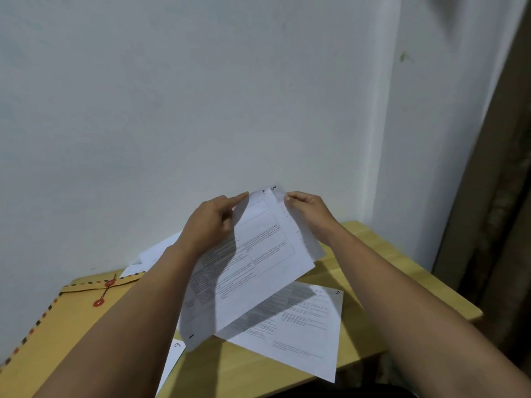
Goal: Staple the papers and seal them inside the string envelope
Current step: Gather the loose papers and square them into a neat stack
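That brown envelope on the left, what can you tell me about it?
The envelope looks like brown paper, with a striped border of dark, red and pale dashes along its edges. Two red discs joined by a string sit on and below its flap. It lies flat on the wooden table, against the left edge. The left forearm crosses over it, and white sheets lie beyond its top edge.

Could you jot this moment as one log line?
both hands hold sheets up | envelope on table | not stapled
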`<state>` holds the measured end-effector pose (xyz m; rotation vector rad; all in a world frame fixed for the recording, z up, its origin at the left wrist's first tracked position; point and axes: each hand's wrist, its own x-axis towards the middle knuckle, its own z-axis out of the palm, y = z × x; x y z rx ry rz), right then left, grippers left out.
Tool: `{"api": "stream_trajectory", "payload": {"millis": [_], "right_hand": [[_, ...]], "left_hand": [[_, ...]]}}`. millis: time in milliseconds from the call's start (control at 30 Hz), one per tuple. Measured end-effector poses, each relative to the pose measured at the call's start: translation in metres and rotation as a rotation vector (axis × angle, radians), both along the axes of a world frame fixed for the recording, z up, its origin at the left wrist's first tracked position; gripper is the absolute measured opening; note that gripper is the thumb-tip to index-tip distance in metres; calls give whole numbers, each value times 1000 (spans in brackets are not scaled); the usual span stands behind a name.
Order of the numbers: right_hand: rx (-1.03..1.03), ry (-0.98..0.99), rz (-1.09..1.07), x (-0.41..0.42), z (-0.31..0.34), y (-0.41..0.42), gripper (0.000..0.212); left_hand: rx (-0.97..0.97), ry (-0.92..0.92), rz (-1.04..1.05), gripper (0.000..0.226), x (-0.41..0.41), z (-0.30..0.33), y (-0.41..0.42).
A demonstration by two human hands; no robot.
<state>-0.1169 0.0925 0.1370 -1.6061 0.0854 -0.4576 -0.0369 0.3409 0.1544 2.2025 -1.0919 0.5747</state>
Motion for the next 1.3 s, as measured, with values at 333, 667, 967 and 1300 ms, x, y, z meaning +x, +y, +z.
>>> {"api": "stream_trajectory", "payload": {"millis": [333, 667, 967, 1300], "right_hand": [[227, 93, 152, 2, -19, 23, 22], [162, 71, 158, 1, -28, 35, 16], [146, 84, 198, 2, -10, 38, 17], [77, 15, 119, -2, -4, 36, 17]], "left_hand": [[88, 3, 43, 66, -3, -11, 7], [52, 35, 70, 64, -3, -22, 13], [-32, 82, 147, 17, 1, -4, 34], [-39, 201, 125, 11, -4, 20, 26]]}}
